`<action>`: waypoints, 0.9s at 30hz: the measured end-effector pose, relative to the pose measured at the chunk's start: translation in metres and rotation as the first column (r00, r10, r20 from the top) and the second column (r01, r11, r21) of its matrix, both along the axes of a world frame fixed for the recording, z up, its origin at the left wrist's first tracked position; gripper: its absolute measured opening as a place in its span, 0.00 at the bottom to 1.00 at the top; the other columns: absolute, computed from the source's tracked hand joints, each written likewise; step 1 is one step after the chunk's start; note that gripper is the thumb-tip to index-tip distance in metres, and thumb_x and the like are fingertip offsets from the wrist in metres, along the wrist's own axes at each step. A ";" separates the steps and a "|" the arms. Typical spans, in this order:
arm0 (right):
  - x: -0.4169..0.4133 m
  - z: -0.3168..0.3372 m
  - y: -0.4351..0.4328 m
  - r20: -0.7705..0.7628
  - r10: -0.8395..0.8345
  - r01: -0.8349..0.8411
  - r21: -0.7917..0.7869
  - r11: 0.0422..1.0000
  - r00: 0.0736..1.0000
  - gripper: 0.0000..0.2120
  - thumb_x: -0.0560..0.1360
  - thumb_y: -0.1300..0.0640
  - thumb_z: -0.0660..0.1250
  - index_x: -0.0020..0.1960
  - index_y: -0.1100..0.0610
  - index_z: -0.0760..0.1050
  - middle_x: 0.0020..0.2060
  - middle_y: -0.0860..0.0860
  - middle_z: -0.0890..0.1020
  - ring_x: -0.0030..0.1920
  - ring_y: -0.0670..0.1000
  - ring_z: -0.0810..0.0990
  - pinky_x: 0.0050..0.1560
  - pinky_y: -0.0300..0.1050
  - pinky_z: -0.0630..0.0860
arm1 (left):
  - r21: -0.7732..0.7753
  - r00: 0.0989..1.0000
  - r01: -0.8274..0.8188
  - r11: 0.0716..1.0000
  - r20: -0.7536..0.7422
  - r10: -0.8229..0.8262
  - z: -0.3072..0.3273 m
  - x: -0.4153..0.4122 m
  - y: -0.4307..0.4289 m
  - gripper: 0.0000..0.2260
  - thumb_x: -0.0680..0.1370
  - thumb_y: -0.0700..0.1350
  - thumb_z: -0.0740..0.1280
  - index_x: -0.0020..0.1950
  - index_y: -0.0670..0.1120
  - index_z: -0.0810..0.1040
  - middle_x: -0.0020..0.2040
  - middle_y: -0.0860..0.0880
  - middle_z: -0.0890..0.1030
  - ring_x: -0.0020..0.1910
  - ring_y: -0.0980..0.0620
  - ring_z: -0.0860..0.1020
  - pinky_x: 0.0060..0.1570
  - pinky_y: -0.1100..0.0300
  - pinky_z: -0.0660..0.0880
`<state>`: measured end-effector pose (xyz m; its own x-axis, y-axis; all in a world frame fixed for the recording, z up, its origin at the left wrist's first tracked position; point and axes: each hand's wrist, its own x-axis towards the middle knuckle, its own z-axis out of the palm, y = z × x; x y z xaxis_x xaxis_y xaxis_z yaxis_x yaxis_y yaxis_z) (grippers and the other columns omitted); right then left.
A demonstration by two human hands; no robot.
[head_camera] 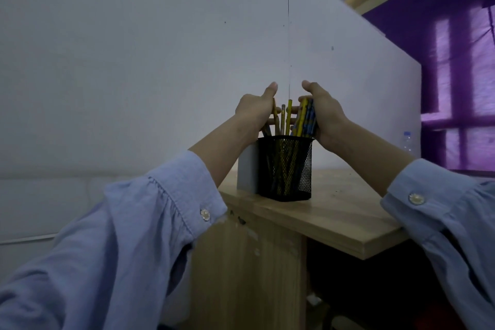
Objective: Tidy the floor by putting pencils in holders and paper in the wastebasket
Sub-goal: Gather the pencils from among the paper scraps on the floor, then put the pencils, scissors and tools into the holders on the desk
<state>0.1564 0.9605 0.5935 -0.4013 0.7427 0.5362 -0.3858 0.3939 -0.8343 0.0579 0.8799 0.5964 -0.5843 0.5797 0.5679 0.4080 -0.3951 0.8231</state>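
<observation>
Blue cloth sleeves (160,222) — left hand (254,110), right hand (324,112), fingers (294,110) round pencils (288,118) in mesh holder (285,169)

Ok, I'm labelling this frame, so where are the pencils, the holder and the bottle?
pencils (288,118): head view, on the middle yellow pencil's shaft.
holder (285,169): head view, on its black mesh front wall.
bottle (407,142): head view, on its clear body.

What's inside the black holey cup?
Lots of pencils, mostly yellow, some blue, stand in the mesh holder. The left hand and right hand grip them near the tops, hiding some ends.
</observation>
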 end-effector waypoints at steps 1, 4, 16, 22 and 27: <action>0.002 -0.001 -0.001 0.006 0.009 -0.009 -0.008 1.000 1.000 0.23 0.74 0.41 0.64 0.60 0.57 0.72 0.44 0.54 0.83 0.43 0.55 0.83 0.50 0.52 0.80 | 0.007 1.000 -0.011 1.000 -0.003 0.011 0.000 0.001 -0.001 0.19 0.77 0.59 0.62 0.44 0.43 0.74 0.49 0.46 0.82 0.39 0.49 0.80 0.52 0.52 0.78; 0.008 -0.002 -0.003 0.012 0.009 -0.009 -0.013 1.000 1.000 0.22 0.75 0.41 0.62 0.61 0.55 0.71 0.47 0.55 0.83 0.44 0.55 0.81 0.49 0.51 0.79 | 0.033 0.998 -0.057 0.998 -0.028 0.058 0.000 0.002 -0.006 0.19 0.74 0.62 0.65 0.39 0.45 0.71 0.48 0.46 0.80 0.40 0.49 0.80 0.55 0.51 0.77; 0.018 0.014 -0.042 -0.080 -0.276 0.287 0.260 0.922 0.958 0.17 0.76 0.39 0.58 0.53 0.52 0.69 0.50 0.48 0.74 0.49 0.47 0.72 0.45 0.44 0.67 | 0.109 0.956 -0.237 0.965 -0.151 0.251 -0.005 -0.010 -0.057 0.32 0.73 0.65 0.63 0.67 0.43 0.66 0.60 0.47 0.72 0.56 0.50 0.70 0.51 0.57 0.65; -0.011 0.018 -0.099 -0.022 -0.419 0.390 0.412 0.824 0.908 0.16 0.74 0.38 0.56 0.51 0.50 0.68 0.60 0.53 0.72 0.63 0.56 0.67 0.65 0.55 0.64 | 0.117 0.897 -0.387 0.915 -0.183 0.403 -0.012 -0.035 -0.116 0.26 0.75 0.61 0.64 0.64 0.44 0.69 0.62 0.47 0.73 0.54 0.50 0.71 0.50 0.58 0.66; -0.048 0.016 -0.148 0.045 -0.390 0.318 0.497 0.808 0.920 0.16 0.74 0.39 0.56 0.52 0.50 0.67 0.63 0.53 0.69 0.65 0.57 0.63 0.67 0.55 0.61 | 0.105 0.818 -0.526 0.844 -0.209 0.536 -0.031 -0.066 -0.181 0.26 0.74 0.59 0.65 0.66 0.45 0.68 0.66 0.48 0.72 0.59 0.50 0.71 0.51 0.59 0.66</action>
<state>0.1082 0.8122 0.6097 -0.2562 0.5189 0.8155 -0.0379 0.8377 -0.5449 -0.0084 0.6993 0.5654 -0.6504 0.1895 0.7356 0.7335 -0.0948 0.6730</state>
